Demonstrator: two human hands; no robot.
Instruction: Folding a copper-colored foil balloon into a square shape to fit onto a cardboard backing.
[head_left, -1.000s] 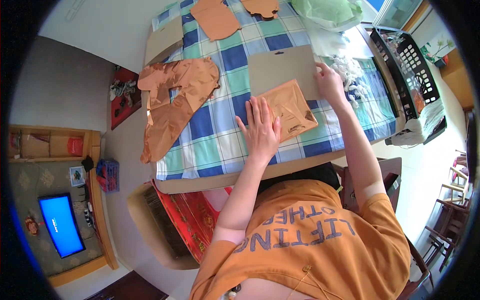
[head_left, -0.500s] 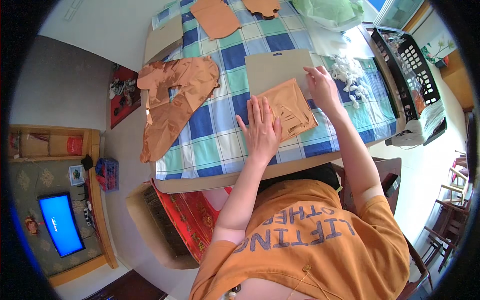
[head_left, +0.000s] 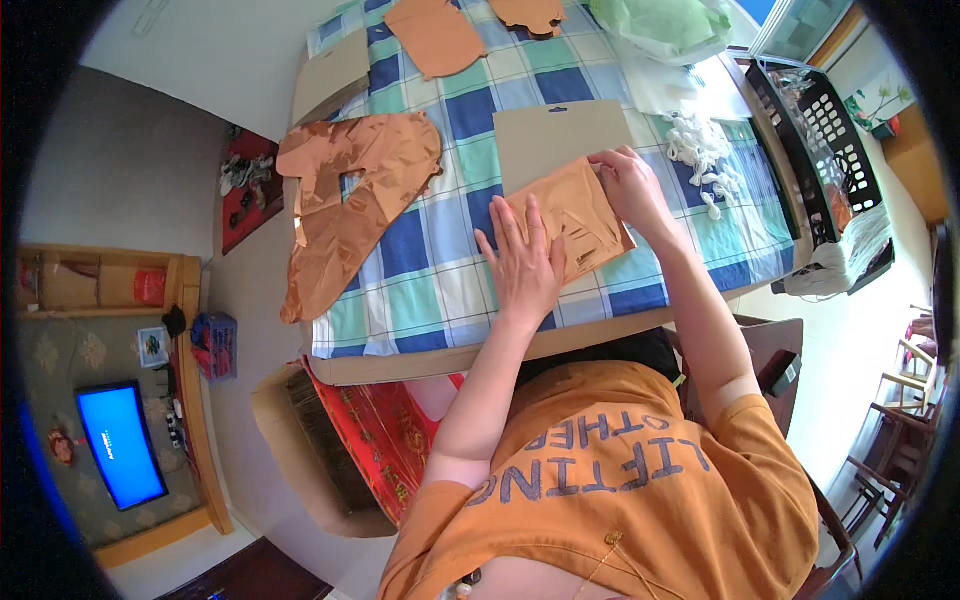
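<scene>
A copper-coloured foil balloon, folded into a flat rectangular packet [head_left: 590,228], lies on the table at a slant. My left hand [head_left: 524,262] rests flat over its left side with the fingers spread. At the packet's upper right corner, my right hand [head_left: 637,192] has thumb and fingers closed on the foil edge. Partly beneath the packet is a grey-brown cardboard sheet [head_left: 560,132] with a hang slot at its far edge. To the left, an unfolded copper foil balloon [head_left: 372,190] is spread out, hanging over the table's left edge.
A checked cloth [head_left: 420,315] covers the table. More copper foil pieces [head_left: 435,38] lie at the far side, with stacked cardboard [head_left: 335,78] at far left. White string bundles [head_left: 697,142], a green plastic bag [head_left: 665,28] and a black basket [head_left: 835,130] are on the right.
My right hand has moved slightly left and down, closing onto the packet's corner. My left hand stays flat on the foil.
</scene>
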